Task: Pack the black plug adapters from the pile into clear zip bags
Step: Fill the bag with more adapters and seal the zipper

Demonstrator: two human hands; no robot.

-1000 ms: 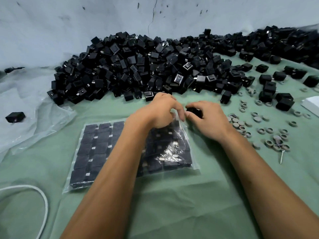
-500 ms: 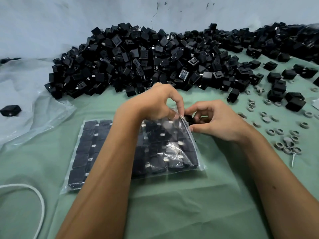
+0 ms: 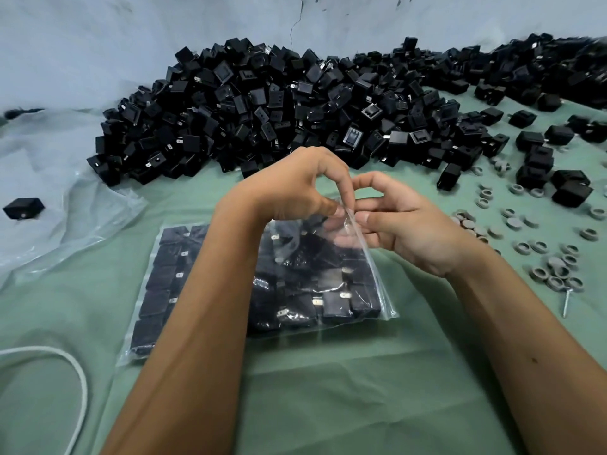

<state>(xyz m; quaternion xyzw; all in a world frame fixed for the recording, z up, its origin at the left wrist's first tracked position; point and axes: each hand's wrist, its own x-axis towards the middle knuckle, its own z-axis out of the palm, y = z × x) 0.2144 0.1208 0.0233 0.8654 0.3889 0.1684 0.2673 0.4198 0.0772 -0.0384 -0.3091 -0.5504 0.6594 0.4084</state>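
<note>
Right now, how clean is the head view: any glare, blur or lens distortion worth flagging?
Head view: glare streaks on the clear zip bag partly wash out the adapters inside; the far right of the adapter pile is smeared; wide-angle bending shows at the edges; light is soft and even, with faint shadows under both forearms; left hand and right hand are sharp.

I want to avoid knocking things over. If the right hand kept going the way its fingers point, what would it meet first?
Most likely the left hand: the right hand points leftward at it, both pinching the zip bag corner. Depth is unclear.
</note>
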